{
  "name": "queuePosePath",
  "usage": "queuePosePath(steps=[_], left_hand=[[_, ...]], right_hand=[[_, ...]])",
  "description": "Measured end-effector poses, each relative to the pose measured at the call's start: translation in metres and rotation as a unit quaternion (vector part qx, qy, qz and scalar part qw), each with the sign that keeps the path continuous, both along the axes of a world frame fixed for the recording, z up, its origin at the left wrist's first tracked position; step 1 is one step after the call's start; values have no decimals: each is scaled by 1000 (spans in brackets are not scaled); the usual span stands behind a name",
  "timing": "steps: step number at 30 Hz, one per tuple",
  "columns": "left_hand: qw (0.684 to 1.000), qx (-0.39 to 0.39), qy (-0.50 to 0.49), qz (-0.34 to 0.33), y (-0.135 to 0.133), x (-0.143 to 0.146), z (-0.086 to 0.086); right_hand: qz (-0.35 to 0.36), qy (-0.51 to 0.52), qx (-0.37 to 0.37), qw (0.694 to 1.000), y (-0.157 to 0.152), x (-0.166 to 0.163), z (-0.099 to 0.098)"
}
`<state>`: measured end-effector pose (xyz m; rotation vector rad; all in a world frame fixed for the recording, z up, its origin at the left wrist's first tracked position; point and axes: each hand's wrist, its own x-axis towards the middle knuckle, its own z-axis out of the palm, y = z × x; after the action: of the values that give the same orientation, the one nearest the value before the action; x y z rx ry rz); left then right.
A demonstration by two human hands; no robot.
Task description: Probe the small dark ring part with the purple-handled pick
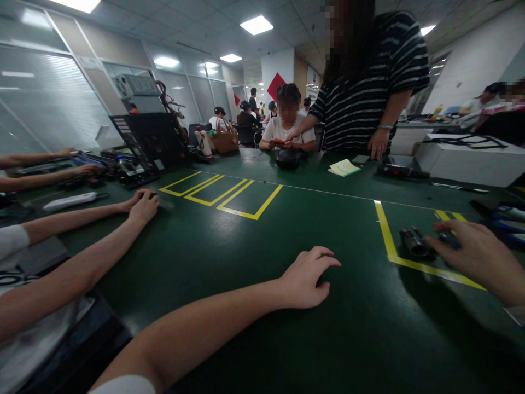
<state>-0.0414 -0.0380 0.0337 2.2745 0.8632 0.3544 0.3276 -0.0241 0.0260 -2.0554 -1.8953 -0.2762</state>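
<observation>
My left hand (307, 278) rests on the green tabletop (262, 339), its fingers loosely curved and apart, with nothing in it. At the right, my right hand (478, 249) is closed around a small dark part (450, 238), whose kind I cannot make out. Just left of those fingers lies a dark metal cylindrical part (416, 242) with a round opening facing me. It sits inside a corner of yellow tape (392, 258) stuck on the table. Whether my fingertips touch this metal part is hard to tell.
Several yellow tape outlines (250, 213) mark the table's middle. Beside me, a co-worker's hands (143, 207) rest at the left. Blue-handled tools (511, 224) lie at the right edge. Across stand a seated person and a person in a striped shirt (369, 82), near a white box (471, 158).
</observation>
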Motion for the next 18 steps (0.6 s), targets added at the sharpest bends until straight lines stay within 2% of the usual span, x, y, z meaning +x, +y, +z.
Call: queuePosePath(steps=[5, 11, 18], left_hand=[[1000, 5, -5, 1, 0, 0, -2], [1000, 22, -3, -10, 0, 1, -2], [997, 61, -16, -33, 0, 3, -2]], right_hand=[[100, -25, 14, 995, 4, -15, -12], [147, -7, 22, 989, -3, -29, -13], [215, 52, -1, 975, -15, -83, -15]])
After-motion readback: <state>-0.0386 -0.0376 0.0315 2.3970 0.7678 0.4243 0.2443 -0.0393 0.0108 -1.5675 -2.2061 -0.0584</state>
